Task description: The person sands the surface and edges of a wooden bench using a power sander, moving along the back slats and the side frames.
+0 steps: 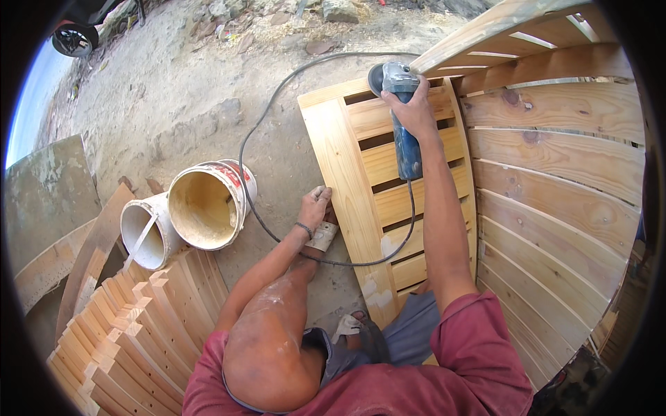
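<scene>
My right hand (pixel 414 111) is wrapped round the grey head end of a blue angle grinder (pixel 407 149). The grinder's round disc (pixel 375 80) is over the far end of a slatted wooden panel (pixel 361 201); I cannot tell whether it touches the wood. A black cord (pixel 413 218) leaves the tool's near end and loops left across the panel. At the panel's left edge, my left hand (pixel 316 206) is closed, its fingers curled against the outer board. Pale patches mark the panel's near end.
Tall slatted wooden panelling (pixel 548 173) rises along the right. Two white buckets, a larger one (pixel 243 187) and a smaller one (pixel 170 232), stand on the left. Stacked wooden pieces (pixel 132 333) lie at lower left, and stones (pixel 340 10) at the back.
</scene>
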{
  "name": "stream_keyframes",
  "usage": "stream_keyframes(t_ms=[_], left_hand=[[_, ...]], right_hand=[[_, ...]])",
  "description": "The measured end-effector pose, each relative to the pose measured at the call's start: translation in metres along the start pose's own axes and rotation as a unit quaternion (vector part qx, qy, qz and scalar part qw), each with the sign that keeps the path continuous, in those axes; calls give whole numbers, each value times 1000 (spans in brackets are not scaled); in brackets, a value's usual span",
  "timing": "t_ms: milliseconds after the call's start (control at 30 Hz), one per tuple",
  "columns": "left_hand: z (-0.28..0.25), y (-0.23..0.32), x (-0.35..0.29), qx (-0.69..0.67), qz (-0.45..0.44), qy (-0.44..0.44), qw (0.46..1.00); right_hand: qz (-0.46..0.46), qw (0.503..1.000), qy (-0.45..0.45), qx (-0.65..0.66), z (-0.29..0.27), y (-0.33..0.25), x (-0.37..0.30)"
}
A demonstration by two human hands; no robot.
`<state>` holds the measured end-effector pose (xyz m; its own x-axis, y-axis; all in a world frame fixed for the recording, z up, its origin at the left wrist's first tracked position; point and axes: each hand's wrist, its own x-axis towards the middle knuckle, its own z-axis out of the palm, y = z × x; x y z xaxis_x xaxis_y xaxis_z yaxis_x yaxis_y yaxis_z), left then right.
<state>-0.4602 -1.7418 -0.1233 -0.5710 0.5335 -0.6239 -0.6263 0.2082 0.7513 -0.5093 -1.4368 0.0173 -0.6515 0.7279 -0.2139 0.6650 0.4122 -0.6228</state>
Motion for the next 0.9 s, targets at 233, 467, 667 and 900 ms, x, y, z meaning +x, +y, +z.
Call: stream_keyframes(t_ms=[233, 467, 667, 900], left_hand=[[-5, -16, 7, -54, -17, -16, 998], [-7, -18, 8, -38, -27, -6, 999], [0, -10, 4, -56, -1, -8, 998], [-8, -17, 8, -26, -24, -16, 999]], right_hand=[[-11, 1000, 8, 19, 9, 9, -23], [-54, 997, -58, -7, 42, -12, -47], [-60, 988, -135, -37, 56, -41, -70], [-91, 994, -65, -14, 36, -1, -52]])
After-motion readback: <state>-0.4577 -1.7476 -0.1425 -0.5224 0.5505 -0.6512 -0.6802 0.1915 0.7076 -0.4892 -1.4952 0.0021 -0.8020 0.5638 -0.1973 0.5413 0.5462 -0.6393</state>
